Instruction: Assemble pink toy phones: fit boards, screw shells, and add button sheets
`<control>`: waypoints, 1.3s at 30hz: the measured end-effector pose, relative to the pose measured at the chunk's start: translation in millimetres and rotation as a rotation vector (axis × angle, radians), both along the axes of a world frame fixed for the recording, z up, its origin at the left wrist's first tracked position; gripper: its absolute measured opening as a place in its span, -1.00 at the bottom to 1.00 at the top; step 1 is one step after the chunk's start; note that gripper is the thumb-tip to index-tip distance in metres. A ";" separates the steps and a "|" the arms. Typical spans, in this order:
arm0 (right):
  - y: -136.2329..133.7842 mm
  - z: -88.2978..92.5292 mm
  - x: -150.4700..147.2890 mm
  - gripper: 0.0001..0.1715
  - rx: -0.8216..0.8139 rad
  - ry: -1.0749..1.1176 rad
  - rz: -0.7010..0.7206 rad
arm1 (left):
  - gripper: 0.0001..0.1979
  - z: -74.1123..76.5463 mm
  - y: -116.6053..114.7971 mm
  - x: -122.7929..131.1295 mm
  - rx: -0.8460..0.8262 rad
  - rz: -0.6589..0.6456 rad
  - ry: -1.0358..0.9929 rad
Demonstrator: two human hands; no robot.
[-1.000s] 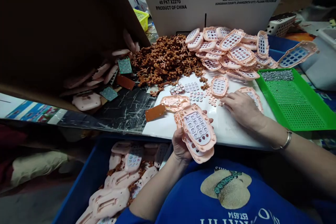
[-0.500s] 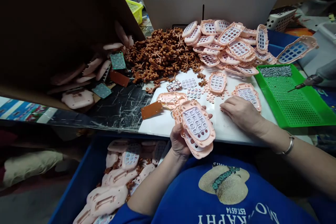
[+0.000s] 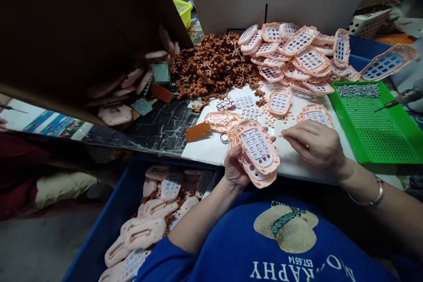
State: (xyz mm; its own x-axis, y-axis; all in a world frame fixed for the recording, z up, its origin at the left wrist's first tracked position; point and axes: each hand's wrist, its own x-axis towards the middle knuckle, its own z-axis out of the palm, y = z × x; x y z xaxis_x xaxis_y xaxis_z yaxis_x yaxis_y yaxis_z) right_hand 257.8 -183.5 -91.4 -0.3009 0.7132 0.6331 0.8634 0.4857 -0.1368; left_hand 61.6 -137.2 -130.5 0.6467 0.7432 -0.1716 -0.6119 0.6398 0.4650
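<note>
My left hand (image 3: 237,165) is closed around two stacked pink toy-phone shells; white keypad pieces fill most openings of the upper shell (image 3: 259,147), while the lower shell (image 3: 261,179) pokes out below it. Just right of them, my right hand (image 3: 313,144) is raised over the white board, thumb and fingertips pinched together. Something tiny and pale may be at its fingertips, too small to make out. Beyond the hands lie small keypad pieces (image 3: 243,101), tiny pink bits (image 3: 276,120), more shells (image 3: 280,101) and an orange-brown circuit board (image 3: 197,132) beside a wired shell (image 3: 222,121).
Brown doll-like small parts (image 3: 218,68) are heaped at the back, beside piled pink shells (image 3: 307,59). A green tray (image 3: 393,141) holding screws stands right, with a screwdriver tip (image 3: 385,105) over it. A cardboard box (image 3: 99,31) opens at left; a blue bin (image 3: 112,205) sits below.
My right hand has risen off the white board and turned, its pinched fingertips now near the held shells. The whole view has shifted slightly; my left hand keeps its hold.
</note>
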 end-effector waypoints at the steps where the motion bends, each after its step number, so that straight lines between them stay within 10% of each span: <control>1: -6.8 5.6 -6.3 -0.86 0.014 0.031 0.050 | -0.17 0.0 0.0 1.6 -0.005 0.004 0.003; 28: -40.9 -0.9 -19.5 -0.77 0.093 -0.055 0.300 | -0.18 2.7 -9.0 14.9 -0.114 -0.152 -0.041; 39: -55.1 3.0 59.0 -0.84 0.122 -0.348 -0.224 | -0.50 6.1 -0.4 34.8 -0.145 -0.022 -0.001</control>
